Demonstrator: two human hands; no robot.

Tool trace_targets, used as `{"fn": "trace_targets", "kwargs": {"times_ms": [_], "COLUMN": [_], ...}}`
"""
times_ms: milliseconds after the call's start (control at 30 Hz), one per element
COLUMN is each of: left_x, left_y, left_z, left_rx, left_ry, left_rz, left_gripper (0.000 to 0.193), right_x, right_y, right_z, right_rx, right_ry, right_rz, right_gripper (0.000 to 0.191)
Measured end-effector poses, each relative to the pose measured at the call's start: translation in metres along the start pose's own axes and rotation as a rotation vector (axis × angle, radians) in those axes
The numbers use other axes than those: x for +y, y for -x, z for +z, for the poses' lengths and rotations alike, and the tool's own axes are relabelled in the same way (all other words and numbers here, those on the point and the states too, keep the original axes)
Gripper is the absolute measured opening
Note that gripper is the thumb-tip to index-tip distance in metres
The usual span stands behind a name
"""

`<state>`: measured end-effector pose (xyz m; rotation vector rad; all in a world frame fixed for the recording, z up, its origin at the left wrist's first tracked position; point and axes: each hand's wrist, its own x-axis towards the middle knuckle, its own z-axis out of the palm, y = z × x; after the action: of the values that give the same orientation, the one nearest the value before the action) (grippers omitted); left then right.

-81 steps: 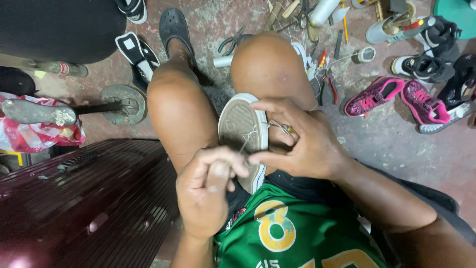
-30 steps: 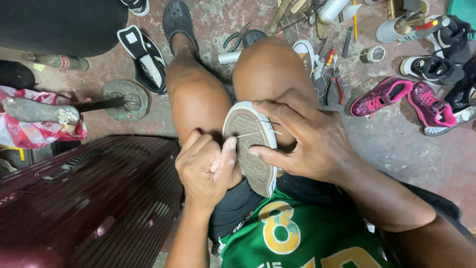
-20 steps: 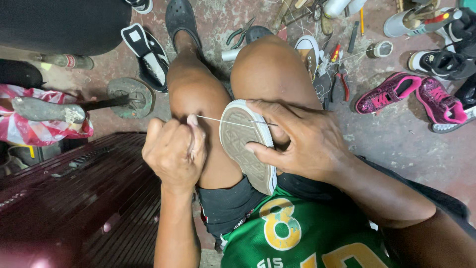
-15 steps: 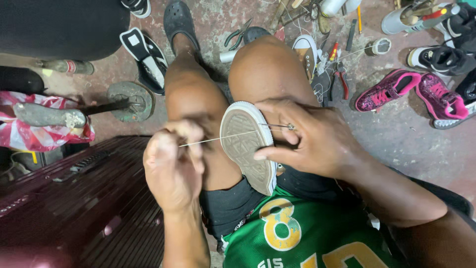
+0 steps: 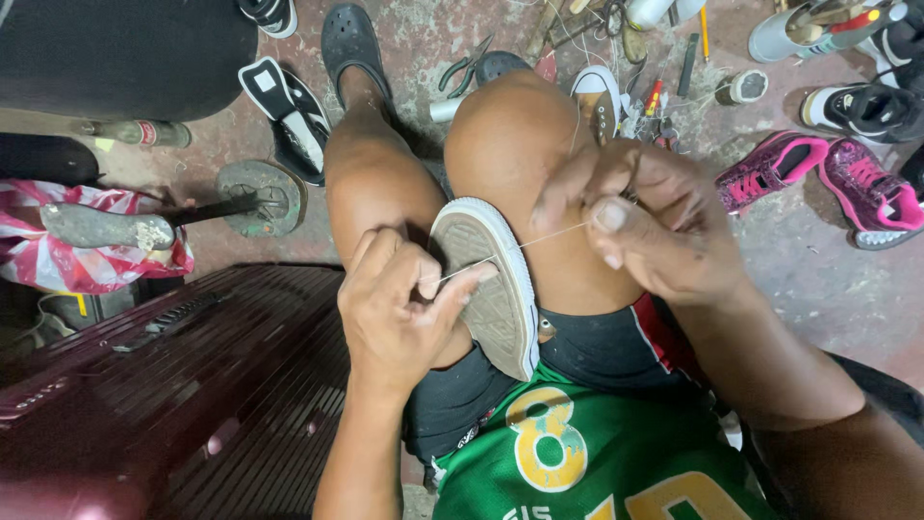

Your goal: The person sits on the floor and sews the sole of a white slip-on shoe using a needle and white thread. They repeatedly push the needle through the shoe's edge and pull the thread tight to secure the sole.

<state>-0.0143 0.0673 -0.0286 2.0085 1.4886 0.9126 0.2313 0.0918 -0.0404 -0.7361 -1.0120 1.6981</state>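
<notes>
A small shoe (image 5: 486,279) with a grey ribbed sole and white rim is clamped sole-up between my bare knees. My left hand (image 5: 399,308) grips the shoe's left edge, its fingers pinching a thin white thread (image 5: 539,239). The thread runs taut across the sole to my right hand (image 5: 640,226), which is raised above my right knee with thumb and fingers pinched on the thread's other end. Whether a needle is in those fingers cannot be told.
A dark red ribbed suitcase (image 5: 144,385) lies at my left. An iron shoe last (image 5: 173,217) stands beyond it, next to a red-and-white bag (image 5: 87,260). Pink sneakers (image 5: 818,173), pliers (image 5: 467,67), tools and several other shoes litter the concrete floor ahead.
My left hand had pulled the thread out leftward; now it is back against the shoe. My right hand has left the shoe and drawn the thread up and rightward.
</notes>
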Motion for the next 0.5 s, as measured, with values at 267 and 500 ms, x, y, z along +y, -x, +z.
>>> {"fn": "trace_targets", "kwargs": {"times_ms": [267,500], "left_x": [-0.009,0.004], "left_y": [0.006,-0.003], "left_z": [0.009,0.002], "left_rx": [0.108,0.118], "left_ry": [0.031,0.058], "left_rz": [-0.079,-0.173], "left_gripper": [0.066,0.065], "right_x": [0.016,0.019], "right_y": [-0.002,-0.007], "right_z": [0.012,0.011], "right_rx": [-0.111,0.04], "right_ry": [0.536,0.002], "right_rz": [-0.049,0.112], "right_gripper": [0.021,0.022]}}
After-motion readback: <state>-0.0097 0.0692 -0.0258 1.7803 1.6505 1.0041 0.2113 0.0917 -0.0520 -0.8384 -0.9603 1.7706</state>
